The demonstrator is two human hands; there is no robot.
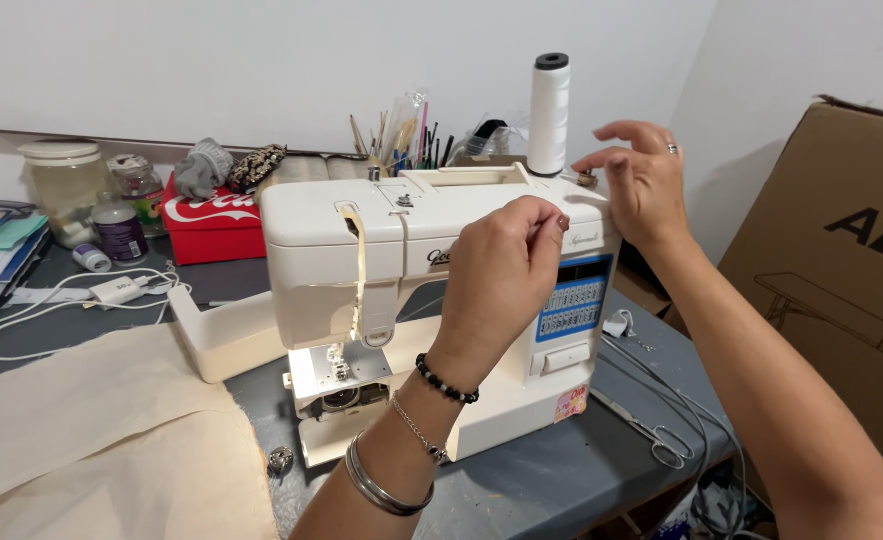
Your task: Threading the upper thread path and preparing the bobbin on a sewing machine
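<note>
Fingers of my right hand (642,185) pinch the bobbin (588,180) atop the cream sewing machine (412,300) on the desk (562,480); my left hand (507,270) pinches thread before it, beside the white spool (550,115).

- The left hand (502,275) is raised near the middle of the view, fingers curled, thumb and forefinger pinched together, bracelets on the wrist.
- The right hand (642,185) is at 2 o'clock from it, fingers bent, fingertips pointing to 9 o'clock.
</note>
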